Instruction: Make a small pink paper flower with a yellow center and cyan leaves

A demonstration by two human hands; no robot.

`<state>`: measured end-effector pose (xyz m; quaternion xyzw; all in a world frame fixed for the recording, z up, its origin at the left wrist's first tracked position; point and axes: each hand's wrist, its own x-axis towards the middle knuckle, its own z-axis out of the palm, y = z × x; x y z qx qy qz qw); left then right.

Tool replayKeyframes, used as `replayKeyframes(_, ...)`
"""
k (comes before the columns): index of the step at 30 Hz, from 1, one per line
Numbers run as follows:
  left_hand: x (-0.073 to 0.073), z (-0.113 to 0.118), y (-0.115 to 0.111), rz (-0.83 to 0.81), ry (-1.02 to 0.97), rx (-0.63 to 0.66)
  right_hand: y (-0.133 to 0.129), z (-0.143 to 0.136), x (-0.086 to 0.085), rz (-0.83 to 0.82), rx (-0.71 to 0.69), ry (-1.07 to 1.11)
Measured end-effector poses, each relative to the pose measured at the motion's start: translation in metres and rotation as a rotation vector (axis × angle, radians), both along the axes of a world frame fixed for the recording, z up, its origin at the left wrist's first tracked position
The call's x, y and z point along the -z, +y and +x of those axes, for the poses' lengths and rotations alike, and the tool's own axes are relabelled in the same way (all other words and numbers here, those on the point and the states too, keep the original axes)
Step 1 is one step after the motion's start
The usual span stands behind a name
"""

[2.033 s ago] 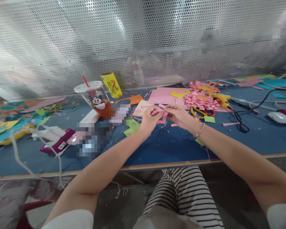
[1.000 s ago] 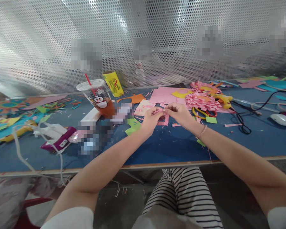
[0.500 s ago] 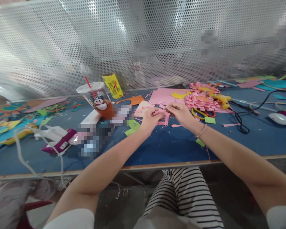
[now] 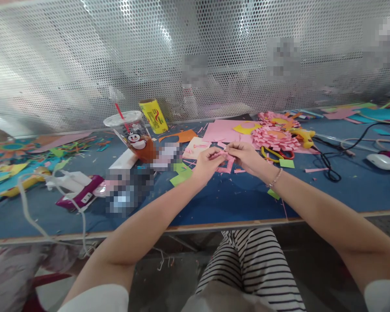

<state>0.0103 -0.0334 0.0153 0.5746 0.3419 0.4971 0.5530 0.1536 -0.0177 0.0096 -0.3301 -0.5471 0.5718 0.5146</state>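
Close together over the middle of the blue table, both my hands pinch small pink paper. My left hand (image 4: 209, 164) has its thumb and fingers closed on a pink paper strip (image 4: 221, 155). At the strip's other end, the fingertips of my right hand (image 4: 242, 154) are pressed together on it; a beaded bracelet circles that wrist. Below the fingers lies more pink paper (image 4: 226, 168), partly hidden by the hands. Beside my left hand is a cream sheet (image 4: 195, 148) with pink scraps on it. Two fringed pink paper flowers (image 4: 274, 138) lie to the right of my right hand.
A lidded drink cup (image 4: 136, 141) with a red straw stands left of my hands, near a yellow box (image 4: 154, 116). Scissors (image 4: 276, 155) lie under the flowers. Purple power strips (image 4: 81, 193) with cables sit at both sides. A perforated metal panel (image 4: 214, 52) rises behind.
My hands have drawn slightly closer together. The fingers have shifted on the pink strip, and the left fingers have curled up away from the paper below.
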Motion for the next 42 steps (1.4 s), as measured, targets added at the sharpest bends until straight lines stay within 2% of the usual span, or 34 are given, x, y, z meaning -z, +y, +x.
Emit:
replayKeyframes(8, 0.002, 0.002, 0.004, 0.091, 0.033, -0.088, -0.002, 0.0, -0.002, -0.005, -0.003, -0.003)
replayKeyframes(17, 0.002, 0.0, 0.005, 0.069, 0.038, -0.064, -0.001, 0.0, -0.002, 0.014, 0.013, -0.059)
replayKeyframes(22, 0.0, 0.001, 0.003, 0.027, 0.032, -0.091, 0.002, 0.003, 0.0, 0.166, 0.038, -0.211)
replayKeyframes(31, 0.0, -0.003, 0.004, 0.039, 0.07, -0.035, 0.004, 0.01, -0.005, 0.34, 0.13, -0.487)
replayKeyframes(37, 0.002, -0.004, 0.006, 0.067, 0.104, -0.068, 0.005, 0.012, -0.004, 0.384, 0.129, -0.517)
replayKeyframes(42, 0.0, -0.004, 0.007, 0.112, 0.13, -0.048, 0.0, 0.011, -0.008, 0.437, 0.21, -0.51)
